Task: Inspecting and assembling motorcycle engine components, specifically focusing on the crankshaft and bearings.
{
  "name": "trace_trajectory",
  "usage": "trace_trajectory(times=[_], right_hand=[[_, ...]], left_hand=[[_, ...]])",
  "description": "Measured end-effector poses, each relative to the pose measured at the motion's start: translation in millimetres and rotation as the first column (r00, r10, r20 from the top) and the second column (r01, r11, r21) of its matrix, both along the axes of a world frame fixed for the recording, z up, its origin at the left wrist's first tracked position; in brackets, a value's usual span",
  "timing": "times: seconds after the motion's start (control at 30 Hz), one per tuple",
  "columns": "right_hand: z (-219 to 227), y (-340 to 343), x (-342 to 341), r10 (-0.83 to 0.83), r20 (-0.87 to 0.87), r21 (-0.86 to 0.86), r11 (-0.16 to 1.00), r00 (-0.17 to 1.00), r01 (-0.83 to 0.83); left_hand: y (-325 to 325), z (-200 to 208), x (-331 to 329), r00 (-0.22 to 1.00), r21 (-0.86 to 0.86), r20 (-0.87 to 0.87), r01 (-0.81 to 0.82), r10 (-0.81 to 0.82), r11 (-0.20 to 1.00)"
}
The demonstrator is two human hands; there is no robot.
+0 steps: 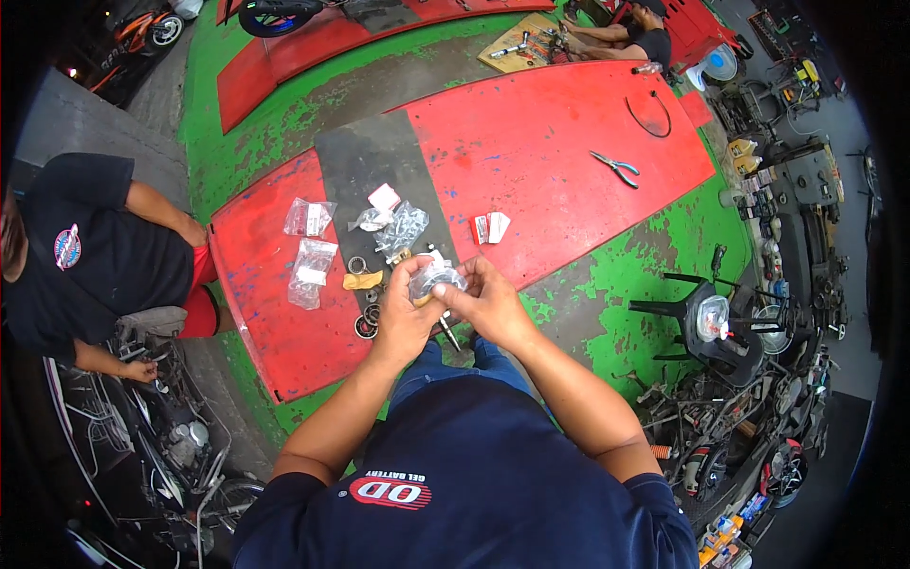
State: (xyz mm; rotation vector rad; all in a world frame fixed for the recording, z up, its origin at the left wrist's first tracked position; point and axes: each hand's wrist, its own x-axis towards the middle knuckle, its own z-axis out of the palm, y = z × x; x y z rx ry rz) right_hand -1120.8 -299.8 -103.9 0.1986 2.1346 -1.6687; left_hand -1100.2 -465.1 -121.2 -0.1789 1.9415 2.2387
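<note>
Over the near edge of the red bench, my left hand (408,313) and my right hand (488,305) hold a clear plastic bag (439,276) between their fingers and thumbs. A part seems to be inside it; its kind I cannot make out. Just left of my left hand lie a metal ring (356,266), a folded piece of yellow-brown paper (362,281) and several bearing-like rings (366,324). Below my hands a metal shaft (448,332) sticks out, its other end hidden. Beyond them rest crumpled clear bags (404,228) and a white and red packet (384,196).
Two more clear bags (310,273) lie left on the bench (559,123); small red and white boxes (490,228), pliers (616,169) and a black cable (648,116) lie right. One person (104,247) stands left, another (645,38) works far off. A black chair (678,308) stands right.
</note>
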Motion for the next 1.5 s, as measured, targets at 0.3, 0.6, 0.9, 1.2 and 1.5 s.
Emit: trace_trajectory(times=[0.3,0.6,0.9,1.2,1.5], right_hand=[[29,4,-17,0.030,0.061,-0.277,0.961,0.998,-0.012],[42,1,-20,0.075,-0.065,-0.007,0.997,0.995,-0.075],[20,3,-13,0.018,-0.002,-0.131,0.991,1.000,-0.018],[-2,2,6,0.116,0.078,-0.410,0.909,0.990,-0.074],[-29,19,14,0.163,0.442,-0.754,0.601,0.882,0.267]], left_hand=[[-24,5,-15,0.994,0.309,0.063,-0.106,0.091,0.945],[-31,-7,-20,0.986,0.007,0.162,-0.037,0.036,0.999],[-19,-4,-19,0.940,0.239,0.337,-0.131,0.045,0.962],[-15,-12,-13,0.935,0.085,0.350,-0.092,0.057,0.992],[-11,13,-4,0.999,-0.429,0.045,0.045,-0.029,0.902]])
